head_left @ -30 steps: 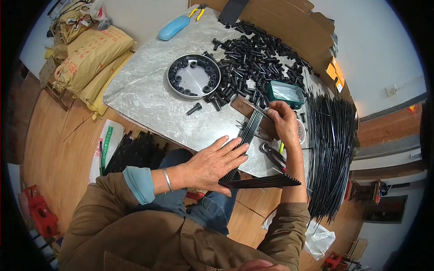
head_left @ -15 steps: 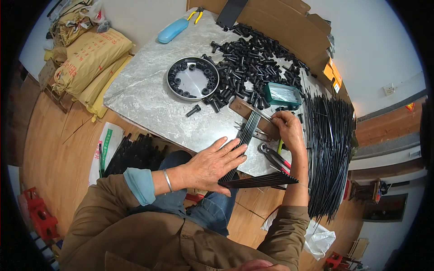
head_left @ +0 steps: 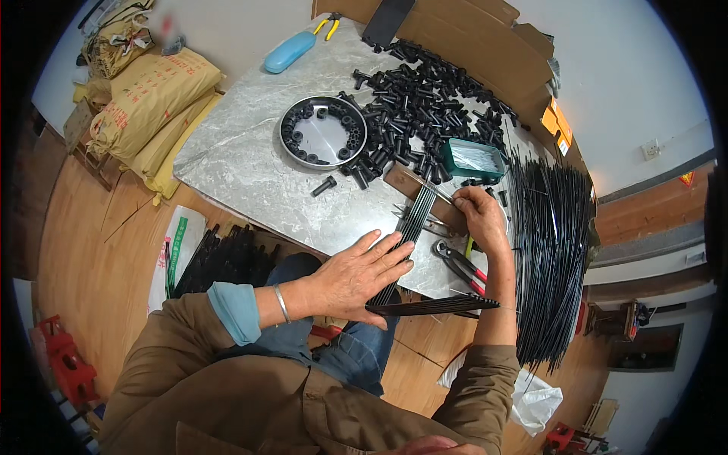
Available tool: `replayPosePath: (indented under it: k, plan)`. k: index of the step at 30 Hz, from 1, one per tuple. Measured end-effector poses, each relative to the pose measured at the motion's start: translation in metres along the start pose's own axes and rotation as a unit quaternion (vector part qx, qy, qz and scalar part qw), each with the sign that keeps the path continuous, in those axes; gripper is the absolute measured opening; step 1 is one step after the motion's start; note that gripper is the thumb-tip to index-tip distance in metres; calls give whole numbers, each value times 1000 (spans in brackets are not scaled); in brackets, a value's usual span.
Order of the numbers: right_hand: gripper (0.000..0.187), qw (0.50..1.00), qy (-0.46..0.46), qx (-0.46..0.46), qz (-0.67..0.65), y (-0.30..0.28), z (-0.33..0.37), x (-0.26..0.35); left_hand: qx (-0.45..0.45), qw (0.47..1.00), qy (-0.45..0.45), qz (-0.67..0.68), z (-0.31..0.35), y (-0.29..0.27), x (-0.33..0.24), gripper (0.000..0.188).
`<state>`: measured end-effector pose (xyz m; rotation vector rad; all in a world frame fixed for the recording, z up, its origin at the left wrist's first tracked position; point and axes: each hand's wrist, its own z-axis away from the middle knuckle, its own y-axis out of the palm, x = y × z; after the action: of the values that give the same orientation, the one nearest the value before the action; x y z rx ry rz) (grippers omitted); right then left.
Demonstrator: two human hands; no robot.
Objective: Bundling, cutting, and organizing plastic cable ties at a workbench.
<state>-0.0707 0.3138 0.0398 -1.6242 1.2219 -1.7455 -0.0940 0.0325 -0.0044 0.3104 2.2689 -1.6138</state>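
Observation:
My left hand (head_left: 356, 277) lies flat with fingers spread on a row of thin black rods (head_left: 409, 231) laid side by side on the grey table (head_left: 243, 163). My right hand (head_left: 479, 218) is at the far end of those rods, fingers curled against a brown wooden block (head_left: 413, 189); whether it pinches anything I cannot tell. A second bundle of black rods (head_left: 432, 305) lies crosswise under my left hand at the table's near edge. Red-handled pliers (head_left: 459, 265) rest between my two hands.
A heap of short black tubes (head_left: 425, 114) covers the far table, beside a round grey dish (head_left: 322, 133) and a small green box (head_left: 472, 158). A large pile of long black rods (head_left: 553, 250) lies at the right. Yellow sacks (head_left: 144, 106) stand left, a blue case (head_left: 288, 51) at the back.
My right hand has slid a little along the rods' far end by the wooden block. My left hand stays pressed on the rods.

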Motion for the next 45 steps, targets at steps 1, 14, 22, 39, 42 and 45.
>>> replayPosePath:
  k: [1,14,22,39,42,45]
  plan:
    - [11,1000,9,-3,-12,1,0,-5,1,1000,0,-1,0,0,0,101]
    - [8,1000,-21,-2,12,3,-7,2,9,1000,-2,-3,1,-1,0,100]
    - [16,995,-10,-72,-74,29,-15,6,12,1000,1,-5,-1,0,-1,101]
    - [39,831,-387,-46,396,25,33,50,-71,982,166,-59,6,-23,1,68]
    - [47,938,-310,53,145,10,30,71,-191,974,121,16,-15,-132,-15,43]
    - [35,778,-105,387,-484,-9,83,154,-313,935,152,64,-24,-232,-12,30]
